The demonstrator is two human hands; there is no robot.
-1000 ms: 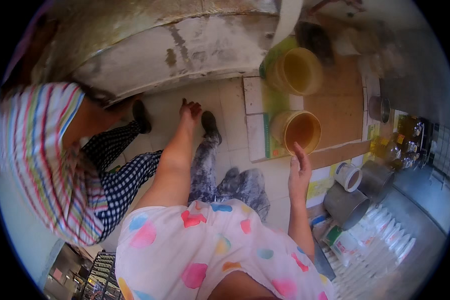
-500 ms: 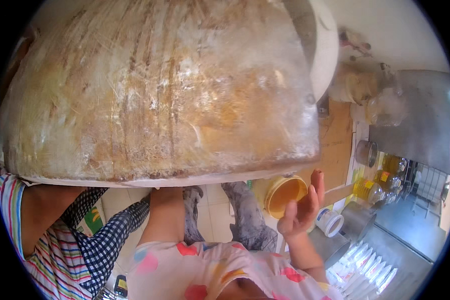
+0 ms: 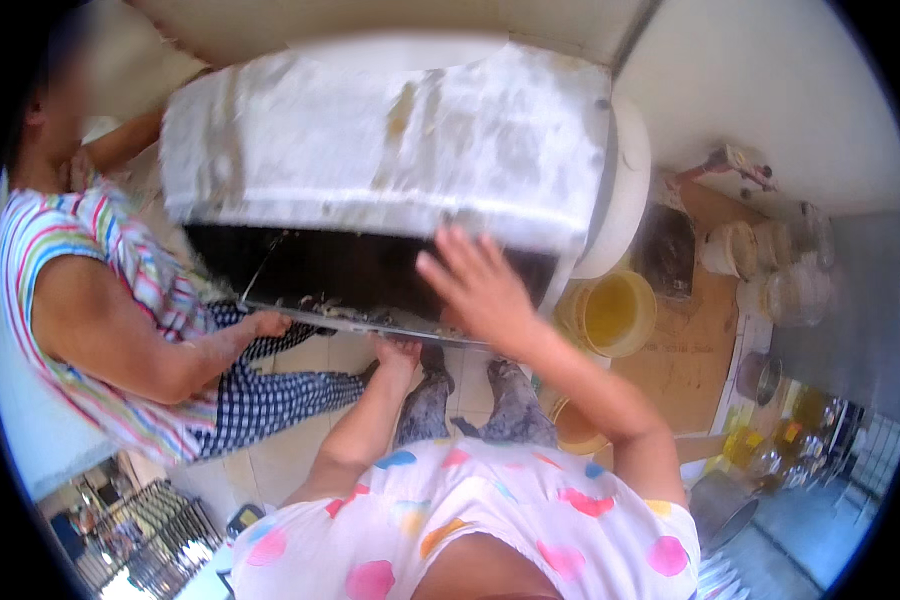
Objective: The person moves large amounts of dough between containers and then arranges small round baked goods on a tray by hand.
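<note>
A large, stained silver metal box [image 3: 370,130] spans the upper middle, with a dark opening [image 3: 310,270] along its lower side and a curved white piece at its right end. My left hand [image 3: 395,355] grips the lower rim, near the middle. Above and right of it, my right hand [image 3: 470,280] is open, fingers spread just in front of the opening; whether it touches the box is unclear. A co-worker [image 3: 100,310] in a striped top stands at my left, one hand [image 3: 268,325] on the same rim.
Yellow-filled buckets [image 3: 610,310] stand at the right on cardboard [image 3: 690,370] and tiles, with tubs [image 3: 730,250], steel pots [image 3: 720,510] and oil bottles [image 3: 760,450] farther right. A wire rack [image 3: 140,540] is at lower left. Tiled floor [image 3: 310,450] shows around our legs.
The box, earlier at the top edge, then filling the upper view, now shows its silver face and dark opening. My left hand has taken the rim; my right hand has moved up-left from the buckets.
</note>
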